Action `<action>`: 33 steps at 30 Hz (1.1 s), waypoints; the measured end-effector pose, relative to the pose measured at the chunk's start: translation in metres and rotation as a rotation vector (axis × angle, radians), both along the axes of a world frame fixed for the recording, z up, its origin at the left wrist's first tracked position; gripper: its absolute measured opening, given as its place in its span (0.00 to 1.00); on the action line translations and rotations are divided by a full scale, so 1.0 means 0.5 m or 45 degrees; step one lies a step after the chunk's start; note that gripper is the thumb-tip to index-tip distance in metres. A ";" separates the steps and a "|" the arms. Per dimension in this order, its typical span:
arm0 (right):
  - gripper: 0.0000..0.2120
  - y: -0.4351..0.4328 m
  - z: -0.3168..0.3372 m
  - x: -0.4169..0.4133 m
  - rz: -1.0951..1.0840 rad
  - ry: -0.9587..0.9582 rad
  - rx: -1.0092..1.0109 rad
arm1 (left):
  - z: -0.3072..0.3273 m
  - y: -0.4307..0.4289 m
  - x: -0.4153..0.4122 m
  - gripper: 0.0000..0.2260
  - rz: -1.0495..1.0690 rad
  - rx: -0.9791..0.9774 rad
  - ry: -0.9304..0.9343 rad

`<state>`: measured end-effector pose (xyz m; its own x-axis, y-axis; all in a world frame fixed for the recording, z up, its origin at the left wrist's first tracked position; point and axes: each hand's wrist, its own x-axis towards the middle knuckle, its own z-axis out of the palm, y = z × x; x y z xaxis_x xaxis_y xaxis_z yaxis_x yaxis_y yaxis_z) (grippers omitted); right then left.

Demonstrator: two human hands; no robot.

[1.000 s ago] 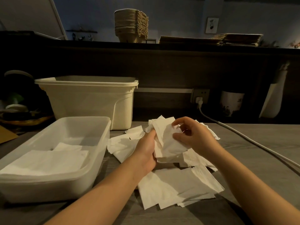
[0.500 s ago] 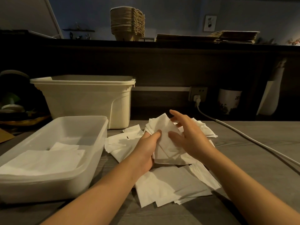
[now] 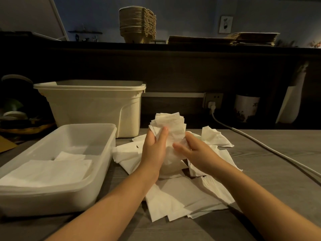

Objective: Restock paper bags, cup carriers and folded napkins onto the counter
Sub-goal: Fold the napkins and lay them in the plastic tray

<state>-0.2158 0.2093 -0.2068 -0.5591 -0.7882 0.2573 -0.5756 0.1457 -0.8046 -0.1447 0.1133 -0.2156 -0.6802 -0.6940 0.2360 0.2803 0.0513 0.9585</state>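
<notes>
A bundle of white napkins stands upright between my hands above the table. My left hand grips its left side, thumb on the front. My right hand holds the lower right of the bundle with curled fingers. A loose pile of white napkins lies spread on the grey table below and around both hands. The clear plastic tub at the left holds flat folded napkins. On the dark upper counter stand a stack of brown cup carriers and flat paper bags.
A cream bin stands behind the clear tub. A white power cable runs from a wall socket across the table's right side. A white pot and a white hanging holder are at the back right.
Both hands have lifted the napkin bundle and turned it more upright. My right hand slid from the top of the bundle down to its lower right side.
</notes>
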 end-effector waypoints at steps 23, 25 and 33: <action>0.14 -0.003 -0.009 0.007 -0.018 -0.249 -0.565 | -0.008 0.006 0.002 0.11 0.172 -0.639 -0.041; 0.12 -0.005 -0.009 0.009 -0.009 -0.162 -0.499 | -0.011 0.005 0.001 0.14 0.154 -0.609 -0.078; 0.14 -0.008 -0.019 0.011 0.114 -0.491 -0.338 | -0.016 -0.002 -0.009 0.20 0.098 -0.510 -0.203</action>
<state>-0.2101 0.2054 -0.2162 -0.5862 -0.7728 0.2432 -0.2282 -0.1305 -0.9648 -0.1491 0.1124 -0.2238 -0.6798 -0.6191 0.3933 0.1113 0.4429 0.8896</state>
